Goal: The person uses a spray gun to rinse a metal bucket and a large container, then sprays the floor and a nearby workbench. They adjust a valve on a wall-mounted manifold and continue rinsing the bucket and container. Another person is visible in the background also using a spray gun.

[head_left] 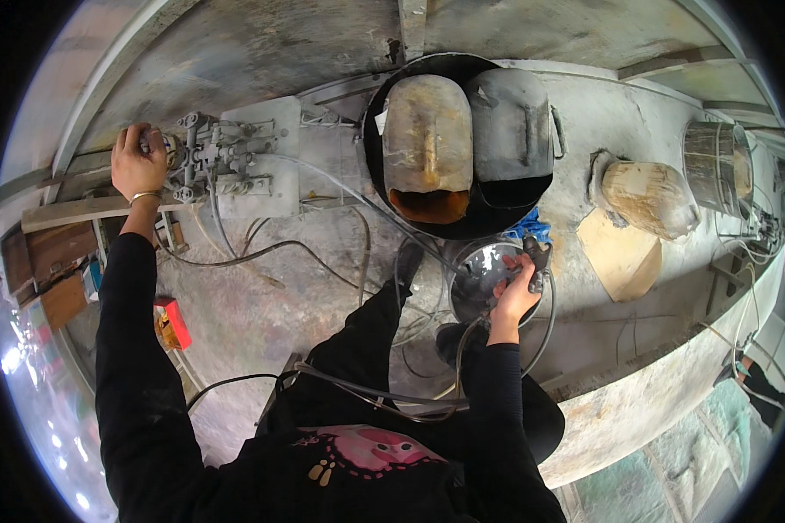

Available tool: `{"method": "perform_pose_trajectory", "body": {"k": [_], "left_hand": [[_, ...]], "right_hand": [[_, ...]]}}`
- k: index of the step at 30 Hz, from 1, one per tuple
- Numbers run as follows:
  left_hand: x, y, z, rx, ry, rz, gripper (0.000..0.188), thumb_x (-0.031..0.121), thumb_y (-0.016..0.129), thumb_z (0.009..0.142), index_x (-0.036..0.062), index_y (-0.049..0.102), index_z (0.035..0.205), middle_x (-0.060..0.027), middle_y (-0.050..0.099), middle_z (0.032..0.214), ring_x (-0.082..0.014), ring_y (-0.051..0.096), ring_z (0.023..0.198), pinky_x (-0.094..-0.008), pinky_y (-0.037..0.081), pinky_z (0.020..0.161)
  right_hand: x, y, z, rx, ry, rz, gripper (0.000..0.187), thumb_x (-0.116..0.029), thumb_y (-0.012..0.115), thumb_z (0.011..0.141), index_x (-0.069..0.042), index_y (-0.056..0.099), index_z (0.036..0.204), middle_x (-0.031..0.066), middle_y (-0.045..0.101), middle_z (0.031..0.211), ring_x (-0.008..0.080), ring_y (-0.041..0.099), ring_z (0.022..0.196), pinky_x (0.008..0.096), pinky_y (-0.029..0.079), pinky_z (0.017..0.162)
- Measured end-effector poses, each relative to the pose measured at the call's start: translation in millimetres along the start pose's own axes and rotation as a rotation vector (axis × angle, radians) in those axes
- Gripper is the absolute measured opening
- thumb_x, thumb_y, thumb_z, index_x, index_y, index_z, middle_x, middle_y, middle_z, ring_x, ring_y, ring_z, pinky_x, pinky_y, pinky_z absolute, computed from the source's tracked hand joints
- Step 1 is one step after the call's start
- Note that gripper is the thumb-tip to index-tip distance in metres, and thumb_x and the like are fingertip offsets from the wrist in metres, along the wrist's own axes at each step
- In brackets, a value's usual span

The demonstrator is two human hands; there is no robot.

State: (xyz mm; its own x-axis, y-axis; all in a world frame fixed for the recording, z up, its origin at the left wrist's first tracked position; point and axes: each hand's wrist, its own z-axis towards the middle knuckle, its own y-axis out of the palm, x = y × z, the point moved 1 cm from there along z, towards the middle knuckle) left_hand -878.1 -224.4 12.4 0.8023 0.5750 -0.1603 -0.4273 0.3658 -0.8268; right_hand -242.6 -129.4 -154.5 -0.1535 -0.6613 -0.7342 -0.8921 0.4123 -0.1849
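Observation:
My left hand is closed around a small rounded part at the left end of a grey metal pump assembly with hoses coming off it. Most of that part is hidden by the fingers. My right hand grips a dark spray gun over the right rim of a round bucket whose inside is shiny grey. A grey hose loops down near the gun. Behind the bucket stands a large black drum with two scoop-shaped metal containers in it, one yellowish, one grey.
Hoses trail over the stained floor and across my legs. A crumpled blue cloth lies by the drum. Right of it are a wrapped container, a cardboard piece and another drum. A red box sits at left. Another person's arm shows far right.

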Motion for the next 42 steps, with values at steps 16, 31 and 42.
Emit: {"method": "perform_pose_trajectory", "body": {"k": [16,31,42], "left_hand": [[4.9,-3.4,0.0,0.025,-0.002,-0.011,0.014,0.031,0.07,0.092,0.0199,0.074,0.101,-0.0046,0.071,0.1,-0.0346,0.068,0.097,-0.0463,0.055,0.082],[7.2,-5.3,-1.0,0.014,-0.02,0.0,0.016,0.031,0.07,0.093,0.0191,0.074,0.102,-0.0061,0.07,0.1,-0.0354,0.068,0.097,-0.0473,0.054,0.082],[0.6,-0.8,-1.4,-0.036,-0.056,0.009,0.017,0.032,0.069,0.095,0.0197,0.073,0.107,-0.0069,0.073,0.108,-0.0364,0.068,0.105,-0.0471,0.055,0.086]], "right_hand": [[0.2,5.4,6.6,-0.059,0.011,0.009,0.07,-0.071,0.049,0.106,-0.003,0.064,0.115,0.0086,0.069,0.097,0.0117,0.05,0.055,0.028,0.036,0.045],[-9.0,4.0,-1.6,0.089,0.061,-0.009,0.075,-0.085,0.051,0.096,-0.011,0.053,0.083,-0.003,0.048,0.065,0.0096,0.041,0.049,0.0258,0.03,0.044],[-12.6,1.1,-3.6,0.103,0.064,-0.055,0.075,-0.087,0.05,0.095,-0.013,0.048,0.084,-0.0006,0.048,0.069,0.0104,0.04,0.053,0.0268,0.031,0.047]]}}
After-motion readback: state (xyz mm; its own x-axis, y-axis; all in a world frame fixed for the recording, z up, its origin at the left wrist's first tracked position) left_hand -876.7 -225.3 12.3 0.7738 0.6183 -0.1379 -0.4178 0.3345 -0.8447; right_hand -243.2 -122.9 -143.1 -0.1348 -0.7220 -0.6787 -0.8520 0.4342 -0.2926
